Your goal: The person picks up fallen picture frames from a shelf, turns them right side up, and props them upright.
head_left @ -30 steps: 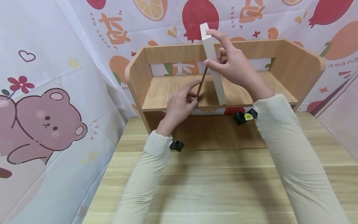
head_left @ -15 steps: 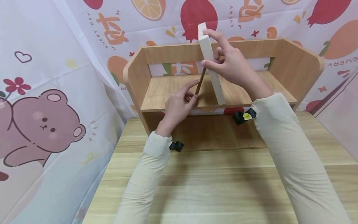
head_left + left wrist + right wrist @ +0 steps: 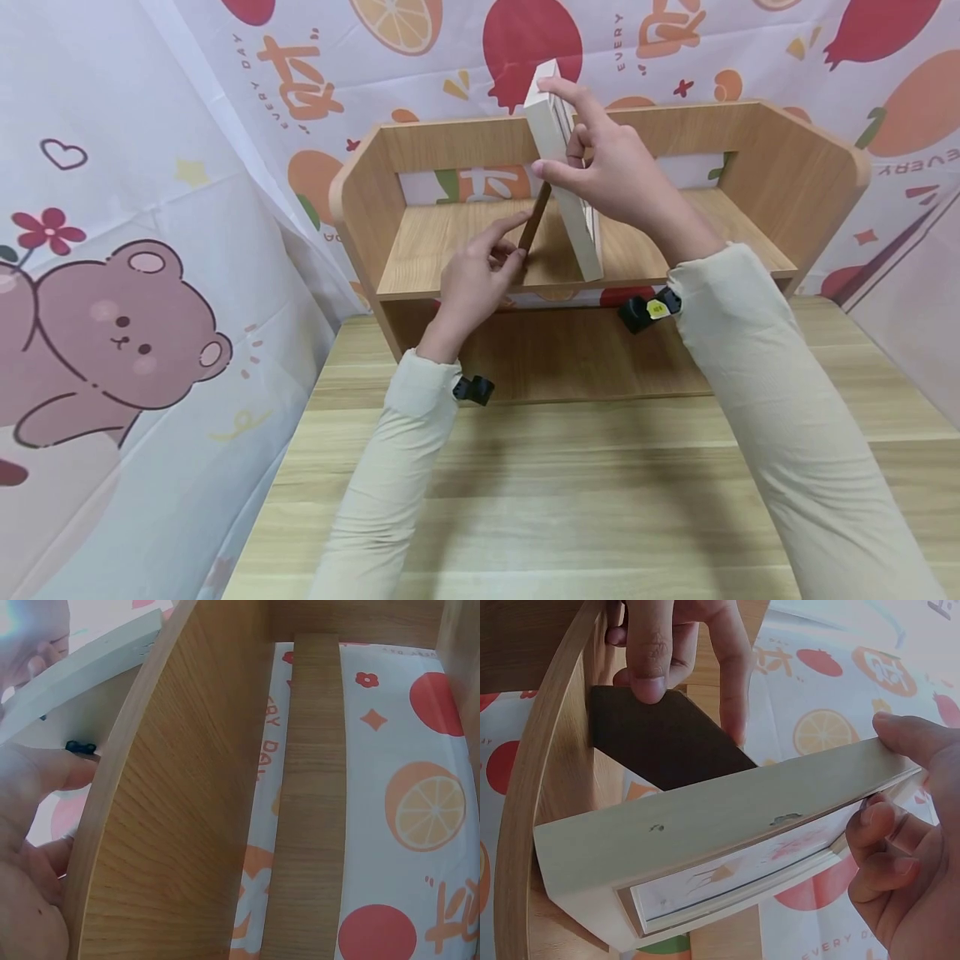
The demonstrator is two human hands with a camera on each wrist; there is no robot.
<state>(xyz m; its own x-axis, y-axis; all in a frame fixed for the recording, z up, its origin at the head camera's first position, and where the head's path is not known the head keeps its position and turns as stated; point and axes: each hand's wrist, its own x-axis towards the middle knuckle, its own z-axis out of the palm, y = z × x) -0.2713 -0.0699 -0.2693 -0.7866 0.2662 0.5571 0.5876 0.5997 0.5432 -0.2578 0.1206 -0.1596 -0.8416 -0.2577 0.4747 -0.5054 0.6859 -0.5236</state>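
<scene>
A white picture frame (image 3: 575,227) stands tilted on the upper board of a wooden shelf, its lower end near the front edge. Behind it slants a dark brown back stand (image 3: 536,218). My left hand (image 3: 474,279) pinches the stand near its lower end with thumb and index finger. My right hand (image 3: 615,162) grips the frame's upper part, index finger on the top end and thumb on the side. Glass with a faint picture (image 3: 742,874) shows in the right wrist view. In the left wrist view, the shelf board hides part of the frame (image 3: 82,667).
The wooden shelf (image 3: 435,242) has raised side panels and a back rail (image 3: 465,143); a lower level lies beneath. It stands on a light wooden table (image 3: 585,500). Printed cloth (image 3: 420,75) hangs behind and at the left.
The picture frame has turned slightly, so more of its front shows, and its top has shifted a little left with my right hand. My left hand stays at the stand.
</scene>
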